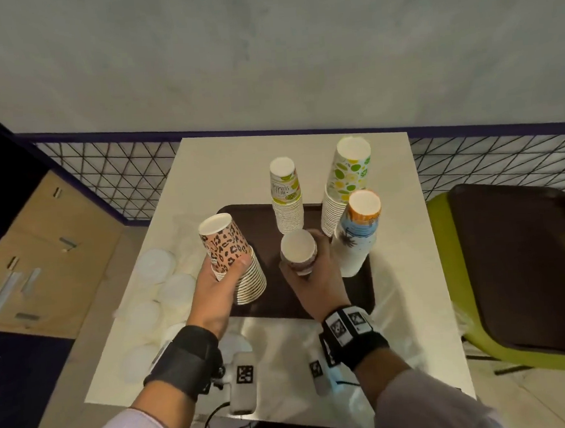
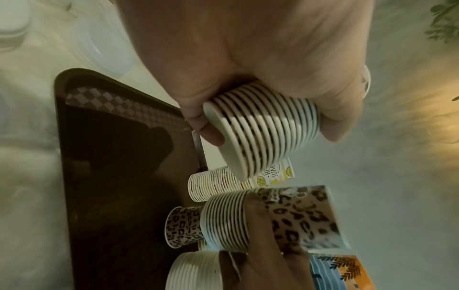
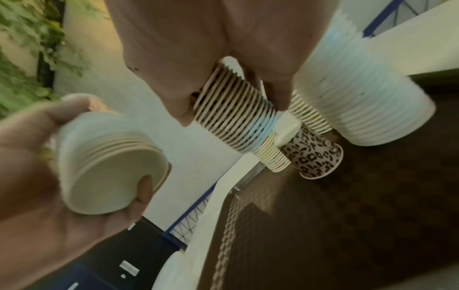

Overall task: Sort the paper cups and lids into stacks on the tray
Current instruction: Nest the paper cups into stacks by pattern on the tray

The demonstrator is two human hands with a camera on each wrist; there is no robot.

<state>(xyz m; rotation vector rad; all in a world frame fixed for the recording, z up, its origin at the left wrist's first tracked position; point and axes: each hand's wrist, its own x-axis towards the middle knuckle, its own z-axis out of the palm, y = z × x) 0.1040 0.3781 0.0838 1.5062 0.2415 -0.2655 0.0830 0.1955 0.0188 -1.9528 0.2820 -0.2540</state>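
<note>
Each hand's grip holds a leopard-print cup stack (image 1: 232, 260) above the tray (image 1: 277, 301).

The tray (image 1: 367, 294) lies at the centre of the table (image 1: 237, 156). On it, cup stacks stand at 12 o'clock (image 1: 286, 197), 1 o'clock (image 1: 346, 189) and 3 o'clock (image 1: 359, 232). The left hand (image 1: 217, 285) holds a stack (image 1: 234, 260) over the tray's 9 o'clock edge; the right hand (image 1: 315, 271) holds another (image 1: 297, 251) above its middle. Lids (image 1: 154, 266) lie on the table at 9 o'clock, off the tray.

Lemon-print cup stack (image 1: 285, 193), 12 o'clock on tray: top cup reads "HELLO SUMMER", inverted. Left wrist view shows only "HE / SUM" there (image 2: 273, 174). Wristband markers: unreadable patterns.
</note>
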